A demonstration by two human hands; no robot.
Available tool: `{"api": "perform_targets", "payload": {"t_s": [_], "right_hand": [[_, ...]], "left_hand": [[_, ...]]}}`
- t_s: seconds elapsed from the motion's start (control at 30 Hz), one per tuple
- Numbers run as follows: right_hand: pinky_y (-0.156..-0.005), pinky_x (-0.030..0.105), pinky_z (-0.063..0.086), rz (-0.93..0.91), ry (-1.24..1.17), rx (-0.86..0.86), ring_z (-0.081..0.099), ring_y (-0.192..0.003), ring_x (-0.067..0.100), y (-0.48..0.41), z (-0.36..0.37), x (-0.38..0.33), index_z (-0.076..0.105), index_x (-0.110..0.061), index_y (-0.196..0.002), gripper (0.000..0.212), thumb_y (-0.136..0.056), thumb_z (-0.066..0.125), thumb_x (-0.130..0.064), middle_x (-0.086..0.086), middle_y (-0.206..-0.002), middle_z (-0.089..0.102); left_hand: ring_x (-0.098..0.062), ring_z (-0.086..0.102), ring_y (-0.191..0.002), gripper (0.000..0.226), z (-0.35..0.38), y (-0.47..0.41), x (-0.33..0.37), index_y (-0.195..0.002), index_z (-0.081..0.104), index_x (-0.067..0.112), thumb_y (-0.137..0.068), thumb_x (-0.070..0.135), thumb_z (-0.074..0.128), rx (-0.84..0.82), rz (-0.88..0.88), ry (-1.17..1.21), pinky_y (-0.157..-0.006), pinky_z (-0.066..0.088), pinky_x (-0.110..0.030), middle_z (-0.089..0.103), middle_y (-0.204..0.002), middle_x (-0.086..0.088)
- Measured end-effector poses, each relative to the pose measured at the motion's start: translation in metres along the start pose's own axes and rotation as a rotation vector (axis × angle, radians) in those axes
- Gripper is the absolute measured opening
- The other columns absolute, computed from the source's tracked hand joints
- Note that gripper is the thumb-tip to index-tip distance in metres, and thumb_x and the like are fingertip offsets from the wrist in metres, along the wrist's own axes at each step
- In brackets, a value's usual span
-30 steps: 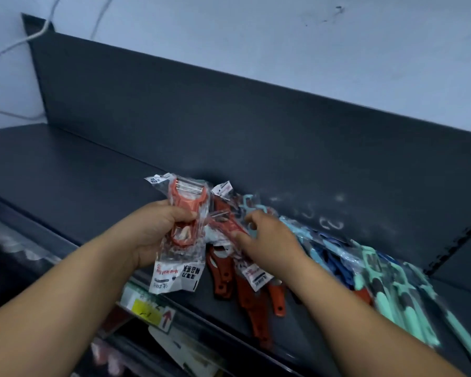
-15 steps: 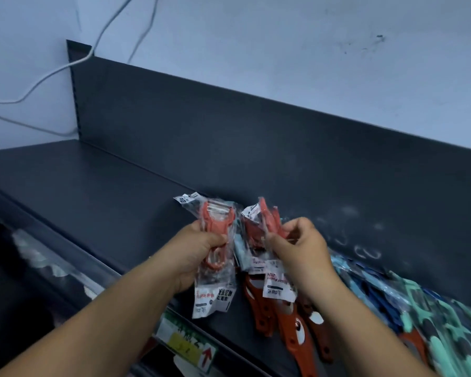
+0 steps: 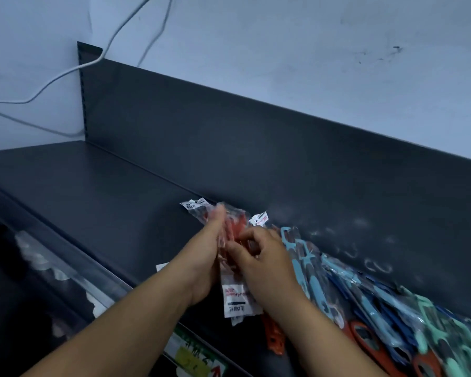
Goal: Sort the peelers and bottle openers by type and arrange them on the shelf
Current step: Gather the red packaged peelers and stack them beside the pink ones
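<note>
Both hands meet over the dark shelf (image 3: pixel 98 202) around a small stack of red peelers in clear packets (image 3: pixel 235 229). My left hand (image 3: pixel 204 257) grips the stack from the left side. From the right, my right hand (image 3: pixel 264 257) presses a packet against it with fingers curled. White labels hang below the hands (image 3: pixel 237 300). A pile of light blue, dark blue and mint peelers (image 3: pixel 365 300) lies along the back panel to the right. Orange-red bottle openers (image 3: pixel 370 341) lie at the pile's front edge.
The shelf's upright back panel (image 3: pixel 256 148) runs diagonally behind the hands. White cables (image 3: pixel 65 74) hang on the wall at the left. A price label strip (image 3: pixel 193 357) lines the shelf's front edge, with a lower shelf of goods (image 3: pixel 38 262) beneath.
My right hand lifted a red peeler packet out of the pile and brought it left against the packet in my left hand. The two hands now hold the packets together.
</note>
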State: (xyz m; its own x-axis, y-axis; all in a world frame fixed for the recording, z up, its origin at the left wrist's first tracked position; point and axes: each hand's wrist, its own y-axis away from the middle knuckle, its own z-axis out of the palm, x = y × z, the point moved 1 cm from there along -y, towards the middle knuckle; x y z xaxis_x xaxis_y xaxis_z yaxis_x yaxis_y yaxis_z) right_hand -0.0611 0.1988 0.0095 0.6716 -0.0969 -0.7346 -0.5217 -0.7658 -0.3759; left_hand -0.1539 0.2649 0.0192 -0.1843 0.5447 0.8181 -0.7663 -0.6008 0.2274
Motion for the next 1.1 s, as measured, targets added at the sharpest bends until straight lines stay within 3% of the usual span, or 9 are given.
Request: {"api": "perform_targets", "payload": {"t_s": [0.1, 0.17, 0.23, 0.33, 0.43, 0.57, 0.83, 0.97, 1.1], "right_hand": [[-0.085, 0.016, 0.043, -0.086, -0.091, -0.063, 0.056, -0.094, 0.005, -0.001, 0.004, -0.006, 0.068, -0.026, -0.089, 0.019, -0.095, 0.053, -0.016, -0.007, -0.096, 0.06], [-0.08, 0.013, 0.044, -0.032, -0.191, -0.038, 0.059, -0.087, -0.003, -0.007, -0.002, -0.007, 0.066, -0.029, -0.086, 0.026, -0.096, 0.049, -0.011, -0.011, -0.09, 0.065], [-0.074, 0.011, 0.044, 0.058, -0.163, 0.019, 0.058, -0.079, -0.004, -0.017, -0.005, 0.003, 0.063, -0.028, -0.089, 0.023, -0.095, 0.051, -0.01, -0.013, -0.085, 0.064], [-0.082, 0.026, 0.045, 0.143, 0.127, -0.062, 0.059, -0.091, 0.016, -0.03, 0.0, 0.021, 0.062, -0.021, -0.099, 0.009, -0.09, 0.058, -0.021, -0.004, -0.095, 0.064], [-0.087, 0.028, 0.041, 0.14, 0.321, -0.187, 0.052, -0.104, 0.018, -0.031, 0.016, 0.023, 0.057, -0.019, -0.108, 0.031, -0.086, 0.063, -0.04, -0.004, -0.104, 0.055], [-0.095, 0.035, 0.042, 0.16, 0.503, -0.152, 0.046, -0.117, 0.025, -0.037, 0.028, 0.025, 0.051, -0.017, -0.121, 0.054, -0.08, 0.065, -0.05, 0.002, -0.122, 0.054], [-0.073, 0.021, 0.035, 0.244, 0.394, -0.005, 0.052, -0.09, 0.022, -0.039, 0.007, 0.045, 0.057, -0.017, -0.113, 0.029, -0.086, 0.051, -0.006, 0.009, -0.11, 0.061], [-0.094, 0.029, 0.036, 0.189, 0.55, 0.023, 0.043, -0.116, 0.028, -0.044, 0.007, 0.042, 0.06, -0.017, -0.119, 0.029, -0.09, 0.054, -0.017, 0.007, -0.124, 0.05], [-0.094, 0.033, 0.038, 0.073, 0.544, -0.009, 0.047, -0.113, 0.027, -0.051, 0.023, 0.025, 0.059, -0.015, -0.117, 0.033, -0.094, 0.052, -0.037, 0.007, -0.12, 0.058]], "left_hand": [[-0.027, 0.067, -0.059, 0.02, -0.011, 0.003, 0.004, -0.094, 0.067, 0.001, -0.095, 0.013, 0.05, 0.137, 0.081, -0.093, -0.055, 0.058, -0.035, 0.069, -0.076, -0.018], [-0.028, 0.066, -0.061, 0.017, -0.024, 0.004, 0.009, -0.091, 0.065, 0.004, -0.093, 0.004, 0.048, 0.212, 0.086, -0.149, -0.063, 0.058, -0.039, 0.069, -0.074, -0.018], [-0.028, 0.067, -0.066, 0.015, -0.037, 0.006, 0.014, -0.095, 0.063, 0.006, -0.094, 0.006, 0.048, 0.247, 0.075, -0.178, -0.072, 0.057, -0.043, 0.071, -0.076, -0.016], [-0.026, 0.069, -0.066, 0.014, -0.052, 0.008, 0.019, -0.1, 0.061, 0.007, -0.095, 0.006, 0.048, 0.266, 0.079, -0.18, -0.066, 0.057, -0.04, 0.073, -0.075, -0.014], [-0.028, 0.071, -0.065, 0.017, -0.058, 0.008, 0.018, -0.108, 0.059, 0.005, -0.094, 0.005, 0.048, 0.275, 0.074, -0.155, -0.06, 0.056, -0.037, 0.073, -0.079, -0.016], [-0.029, 0.07, -0.064, 0.018, -0.059, 0.006, 0.014, -0.108, 0.058, 0.003, -0.093, 0.003, 0.048, 0.29, 0.055, -0.14, -0.06, 0.057, -0.038, 0.072, -0.077, -0.017], [-0.033, 0.068, -0.08, 0.022, -0.063, 0.005, 0.013, -0.114, 0.057, 0.002, -0.093, 0.005, 0.049, 0.283, 0.015, -0.154, -0.076, 0.056, -0.045, 0.07, -0.099, -0.024], [-0.033, 0.068, -0.079, 0.024, -0.061, 0.002, 0.014, -0.116, 0.055, 0.001, -0.093, 0.005, 0.049, 0.269, 0.008, -0.138, -0.069, 0.057, -0.042, 0.069, -0.101, -0.024], [-0.031, 0.07, -0.075, 0.024, -0.062, 0.001, 0.014, -0.116, 0.056, 0.002, -0.094, 0.005, 0.048, 0.261, -0.002, -0.13, -0.062, 0.058, -0.038, 0.07, -0.1, -0.023]]}}
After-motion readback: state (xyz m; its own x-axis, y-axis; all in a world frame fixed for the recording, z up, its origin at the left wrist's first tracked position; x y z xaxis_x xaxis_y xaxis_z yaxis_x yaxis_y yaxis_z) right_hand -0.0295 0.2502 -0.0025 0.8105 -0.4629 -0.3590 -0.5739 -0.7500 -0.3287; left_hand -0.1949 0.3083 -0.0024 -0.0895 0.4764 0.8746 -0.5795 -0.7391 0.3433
